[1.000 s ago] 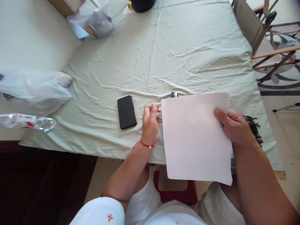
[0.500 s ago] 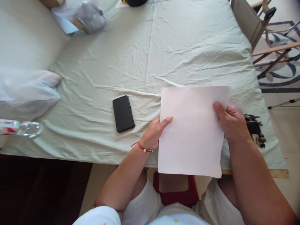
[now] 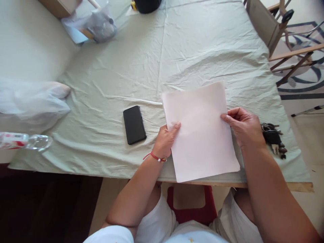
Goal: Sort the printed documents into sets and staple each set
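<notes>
A blank white sheet of paper point(image 3: 199, 141), perhaps more than one, is held up over the table's near edge, tilted a little. My left hand point(image 3: 165, 140) grips its left edge, thumb on top and the other fingers hidden beneath. At the right edge, my right hand point(image 3: 244, 126) pinches the paper between thumb and fingers. Left of the paper, a black smartphone point(image 3: 134, 125) lies on the pale green tablecloth point(image 3: 121, 67). A bunch of keys point(image 3: 273, 140) rests just right of my right hand.
A clear plastic bottle point(image 3: 37, 142) and a white plastic bag point(image 3: 32, 104) lie at the left. Farther back are a filled plastic bag point(image 3: 101, 25) and a black round object point(image 3: 146, 5). A folding chair point(image 3: 263, 25) stands beyond the right edge; a red stool point(image 3: 192, 214) is below.
The paper has turned counterclockwise and shifted slightly left and up. My right hand has moved left with it, from a broader hold to a pinch at the edge.
</notes>
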The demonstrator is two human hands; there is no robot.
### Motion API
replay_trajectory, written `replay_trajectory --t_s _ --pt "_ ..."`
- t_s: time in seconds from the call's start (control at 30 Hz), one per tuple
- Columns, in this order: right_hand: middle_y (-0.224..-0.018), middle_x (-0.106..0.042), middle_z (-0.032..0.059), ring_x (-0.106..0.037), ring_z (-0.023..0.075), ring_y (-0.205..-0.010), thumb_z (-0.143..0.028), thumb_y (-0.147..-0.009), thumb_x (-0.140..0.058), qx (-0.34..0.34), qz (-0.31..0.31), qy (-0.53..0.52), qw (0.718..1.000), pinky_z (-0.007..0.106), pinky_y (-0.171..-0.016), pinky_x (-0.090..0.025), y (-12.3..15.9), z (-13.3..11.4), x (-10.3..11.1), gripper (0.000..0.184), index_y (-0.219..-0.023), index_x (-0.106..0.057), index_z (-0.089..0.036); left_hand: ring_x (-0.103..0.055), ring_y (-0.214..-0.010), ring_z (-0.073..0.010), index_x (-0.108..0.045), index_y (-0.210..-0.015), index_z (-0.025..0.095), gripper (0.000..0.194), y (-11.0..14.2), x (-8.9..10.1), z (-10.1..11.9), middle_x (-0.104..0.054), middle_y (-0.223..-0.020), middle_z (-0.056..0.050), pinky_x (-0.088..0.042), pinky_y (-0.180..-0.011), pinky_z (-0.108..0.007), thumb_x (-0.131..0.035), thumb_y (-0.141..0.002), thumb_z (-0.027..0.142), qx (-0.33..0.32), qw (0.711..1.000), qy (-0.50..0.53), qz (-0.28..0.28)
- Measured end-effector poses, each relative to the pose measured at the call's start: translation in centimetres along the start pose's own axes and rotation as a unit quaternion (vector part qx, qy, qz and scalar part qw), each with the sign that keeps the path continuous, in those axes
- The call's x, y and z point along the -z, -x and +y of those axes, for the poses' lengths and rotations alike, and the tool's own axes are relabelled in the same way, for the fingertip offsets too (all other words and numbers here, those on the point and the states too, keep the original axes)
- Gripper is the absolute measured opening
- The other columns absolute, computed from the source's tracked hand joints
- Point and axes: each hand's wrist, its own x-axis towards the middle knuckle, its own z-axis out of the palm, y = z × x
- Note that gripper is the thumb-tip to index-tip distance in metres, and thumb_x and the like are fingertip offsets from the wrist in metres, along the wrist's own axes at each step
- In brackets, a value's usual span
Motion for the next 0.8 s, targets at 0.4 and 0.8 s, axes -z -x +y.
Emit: replay_trajectory --t_s 0.4,0.8 --pt "-0.078 -0.069 0.0009 -0.062 0.019 -0.067 -0.038 -0.09 -0.074 0.157 0.109 0.222 0.956 0.036 -0.073 -0.05 1.1 -0.8 0.6 0.016 -0.099 -0.074 -0.025 -0.071 -0.08 -0.0244 -0.076 -0.098 0.008 0.061 0.0 -0.2 -1.0 -0.075 -0.092 -0.014 -0.054 -0.068 -0.029 -0.074 -0.083 0.068 -0.054 0.983 -0.166 -0.062" --pt "-0.099 -0.071 0.0076 -0.067 0.0254 -0.093 -0.046 -0.098 -0.065 0.268 0.112 0.298 0.909 0.043 -0.084 -0.057 1.7 -2.0 1.1 0.023 -0.084 -0.064 -0.028 -0.072 -0.095 -0.0276 -0.076 -0.109 0.01 0.068 -0.3 0.4 -1.6 -0.076 -0.105 -0.015 -0.056 -0.076 -0.031 -0.065 -0.089 0.074 -0.084 0.969 -0.22 -0.076"
